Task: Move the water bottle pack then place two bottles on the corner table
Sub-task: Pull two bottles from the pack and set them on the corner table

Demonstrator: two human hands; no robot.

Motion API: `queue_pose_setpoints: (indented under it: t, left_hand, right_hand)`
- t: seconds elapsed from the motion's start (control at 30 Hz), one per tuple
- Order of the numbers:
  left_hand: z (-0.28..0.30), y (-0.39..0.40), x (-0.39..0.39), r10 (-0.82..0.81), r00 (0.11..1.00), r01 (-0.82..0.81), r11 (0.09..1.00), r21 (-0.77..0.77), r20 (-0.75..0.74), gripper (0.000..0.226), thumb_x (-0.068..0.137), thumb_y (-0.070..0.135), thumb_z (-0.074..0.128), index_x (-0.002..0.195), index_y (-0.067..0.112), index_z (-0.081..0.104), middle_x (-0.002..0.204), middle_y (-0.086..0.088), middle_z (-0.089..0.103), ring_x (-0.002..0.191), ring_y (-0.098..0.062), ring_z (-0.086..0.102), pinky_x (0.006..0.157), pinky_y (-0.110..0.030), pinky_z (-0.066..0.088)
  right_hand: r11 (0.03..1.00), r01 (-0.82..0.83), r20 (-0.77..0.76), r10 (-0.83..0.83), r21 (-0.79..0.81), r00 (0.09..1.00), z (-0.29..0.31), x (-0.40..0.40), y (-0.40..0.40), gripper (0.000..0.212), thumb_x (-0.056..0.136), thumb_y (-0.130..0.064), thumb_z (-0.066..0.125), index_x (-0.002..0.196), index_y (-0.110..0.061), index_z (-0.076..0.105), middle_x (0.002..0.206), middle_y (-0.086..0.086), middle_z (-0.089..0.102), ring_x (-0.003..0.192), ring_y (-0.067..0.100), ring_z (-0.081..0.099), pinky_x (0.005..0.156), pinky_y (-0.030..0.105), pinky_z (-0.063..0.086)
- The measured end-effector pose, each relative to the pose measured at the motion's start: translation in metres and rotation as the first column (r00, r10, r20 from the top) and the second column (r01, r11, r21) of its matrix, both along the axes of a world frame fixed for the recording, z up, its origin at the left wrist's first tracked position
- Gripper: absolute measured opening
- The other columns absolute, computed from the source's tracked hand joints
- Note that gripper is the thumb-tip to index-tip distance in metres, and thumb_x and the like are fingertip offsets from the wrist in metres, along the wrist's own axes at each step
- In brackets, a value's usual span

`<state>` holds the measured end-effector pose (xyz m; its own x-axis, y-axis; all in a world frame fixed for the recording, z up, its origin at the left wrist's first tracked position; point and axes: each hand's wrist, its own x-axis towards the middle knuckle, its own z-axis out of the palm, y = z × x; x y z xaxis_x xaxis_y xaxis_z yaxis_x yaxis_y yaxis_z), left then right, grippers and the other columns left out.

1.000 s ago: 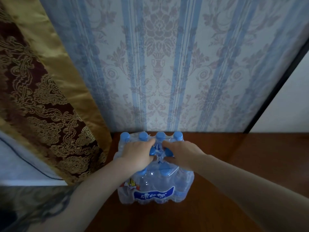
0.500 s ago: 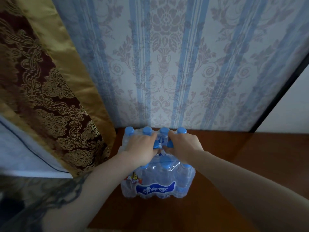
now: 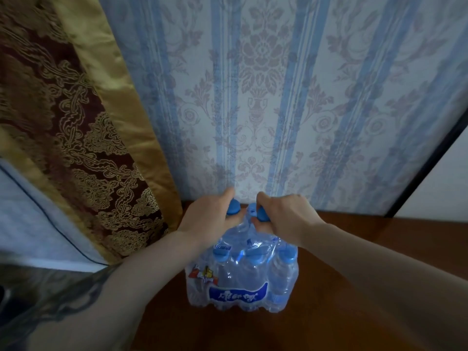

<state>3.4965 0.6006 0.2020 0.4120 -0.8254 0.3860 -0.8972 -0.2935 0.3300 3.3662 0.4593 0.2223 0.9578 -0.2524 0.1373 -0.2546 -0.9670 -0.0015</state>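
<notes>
Against striped floral wallpaper (image 3: 258, 102), the shrink-wrapped pack of clear blue-capped water bottles (image 3: 240, 277) stood on the dark wooden table (image 3: 354, 287). I noted left hand (image 3: 207, 219) and right hand (image 3: 286, 216) each clenched round a rear bottle's neck; extraction seemed underway, requiring a straight upward pull.

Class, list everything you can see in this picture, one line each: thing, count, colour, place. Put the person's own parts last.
water bottle pack: one, clear shrink-wrap with blue label, standing on the table near the wall.
bottle caps: at least five visible, blue, on the bottles in the pack.
table: one, dark red-brown wood, under the pack.
wallpaper: pale with blue stripes and floral pattern, behind the table.
curtain: one, maroon and gold, left.
left hand: gripping a capped bottle at the pack's far side.
right hand: gripping a neighbouring capped bottle.
</notes>
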Motion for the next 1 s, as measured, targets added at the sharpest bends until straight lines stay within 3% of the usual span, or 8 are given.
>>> queue_pose_setpoints:
  t: [0.13, 0.23, 0.37, 0.5, 0.8, 0.9, 1.0]
  left_hand:
    - [0.004, 0.003, -0.011, 0.140, 0.962, -0.176, 0.974, -0.143, -0.233, 0.045, 0.078, 0.045, 0.072, 0.067, 0.024, 0.034, 0.051, 0.007, 0.044, 0.044, -0.008, 0.042, 0.040, -0.020, 0.027]
    - [0.010, 0.002, -0.015, 0.220, 0.941, -0.266, 0.950, -0.162, -0.257, 0.049, 0.073, 0.043, 0.075, 0.062, 0.024, 0.032, 0.050, 0.007, 0.042, 0.044, -0.012, 0.039, 0.041, -0.026, 0.028]
    - [0.020, 0.005, -0.013, 0.176, 0.936, -0.248, 0.944, -0.216, -0.306, 0.046, 0.070, 0.037, 0.078, 0.061, 0.020, 0.036, 0.050, 0.003, 0.043, 0.044, -0.012, 0.038, 0.043, -0.029, 0.030]
    - [0.040, 0.002, -0.007, 0.074, 0.953, -0.162, 0.943, -0.292, -0.293, 0.037, 0.068, 0.031, 0.077, 0.067, 0.010, 0.046, 0.053, -0.008, 0.053, 0.046, -0.013, 0.042, 0.044, -0.032, 0.033]
    - [0.053, -0.004, -0.008, 0.189, 0.943, -0.261, 0.932, -0.253, -0.275, 0.036, 0.060, 0.042, 0.066, 0.062, 0.013, 0.045, 0.050, 0.004, 0.043, 0.046, -0.015, 0.041, 0.044, -0.035, 0.036]
    - [0.062, -0.001, -0.010, 0.183, 0.944, -0.266, 0.915, -0.303, -0.276, 0.037, 0.059, 0.038, 0.068, 0.062, 0.008, 0.046, 0.050, 0.000, 0.044, 0.047, -0.014, 0.039, 0.044, -0.038, 0.037]
    - [0.079, -0.003, -0.012, 0.177, 0.959, -0.250, 0.899, -0.359, -0.223, 0.037, 0.058, 0.039, 0.067, 0.058, 0.014, 0.040, 0.049, 0.003, 0.039, 0.046, -0.013, 0.036, 0.043, -0.034, 0.031]
  right_hand:
    - [0.986, 0.126, 0.109, -0.138, 0.105, 0.985, 0.003, 0.006, 0.007, 0.035, 0.086, -0.051, 0.055, 0.089, -0.018, 0.046, 0.060, -0.004, 0.049, 0.057, 0.022, 0.054, 0.052, 0.030, 0.039]
    - [0.954, 0.197, 0.191, -0.242, 0.227, 0.951, 0.003, 0.010, 0.012, 0.034, 0.081, -0.048, 0.065, 0.082, -0.019, 0.046, 0.058, -0.005, 0.048, 0.053, 0.017, 0.051, 0.043, 0.025, 0.032]
    - [0.939, 0.062, 0.235, -0.147, 0.337, 0.961, 0.011, 0.004, 0.008, 0.030, 0.078, -0.036, 0.071, 0.077, -0.021, 0.045, 0.055, -0.005, 0.049, 0.050, 0.017, 0.049, 0.041, 0.027, 0.035]
    - [0.964, -0.045, 0.281, -0.032, 0.263, 0.959, 0.031, 0.002, -0.001, 0.030, 0.078, -0.035, 0.072, 0.076, -0.021, 0.044, 0.052, -0.010, 0.045, 0.047, 0.012, 0.044, 0.042, 0.024, 0.030]
    - [0.956, 0.040, 0.394, -0.157, 0.290, 0.905, 0.036, 0.005, 0.008, 0.031, 0.074, -0.030, 0.075, 0.072, -0.017, 0.047, 0.055, -0.004, 0.049, 0.052, 0.020, 0.051, 0.044, 0.026, 0.037]
    - [0.948, 0.033, 0.456, -0.182, 0.315, 0.871, 0.043, 0.002, 0.013, 0.032, 0.071, -0.028, 0.077, 0.069, -0.018, 0.047, 0.051, -0.009, 0.046, 0.047, 0.011, 0.045, 0.043, 0.021, 0.031]
    - [0.931, 0.041, 0.526, -0.240, 0.362, 0.816, 0.065, 0.002, 0.011, 0.030, 0.069, -0.030, 0.076, 0.066, -0.019, 0.049, 0.051, -0.012, 0.047, 0.047, 0.003, 0.045, 0.043, 0.014, 0.029]
